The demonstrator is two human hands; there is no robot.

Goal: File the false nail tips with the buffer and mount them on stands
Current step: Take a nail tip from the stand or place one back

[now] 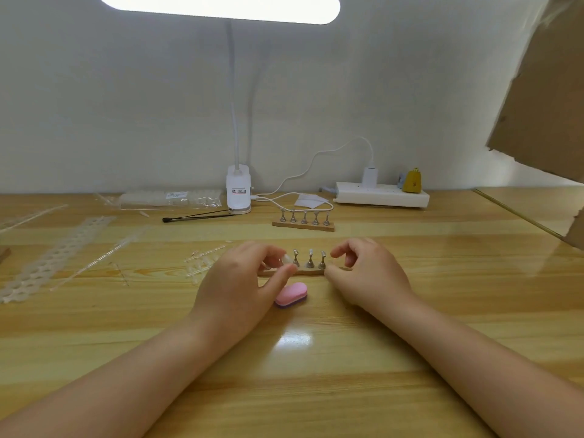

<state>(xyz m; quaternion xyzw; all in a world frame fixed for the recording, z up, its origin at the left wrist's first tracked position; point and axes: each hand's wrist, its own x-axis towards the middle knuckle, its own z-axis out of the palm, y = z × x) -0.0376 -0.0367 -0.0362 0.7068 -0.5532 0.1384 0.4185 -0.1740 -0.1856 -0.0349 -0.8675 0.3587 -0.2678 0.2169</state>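
Pinching a nail tip (287, 258) over the near stand (308, 272), the left hand (243, 279) seats it; the right hand (363, 273), curled, steadies the base; buffer (291, 294) lies just before the stand

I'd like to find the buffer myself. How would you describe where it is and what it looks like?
Start at the wooden table and find the two hands, left hand and right hand. Between the wrists, just nearer than the stand rack, lies the buffer. It is a small rounded block, pink on top with a purple underside, the only pink thing there.
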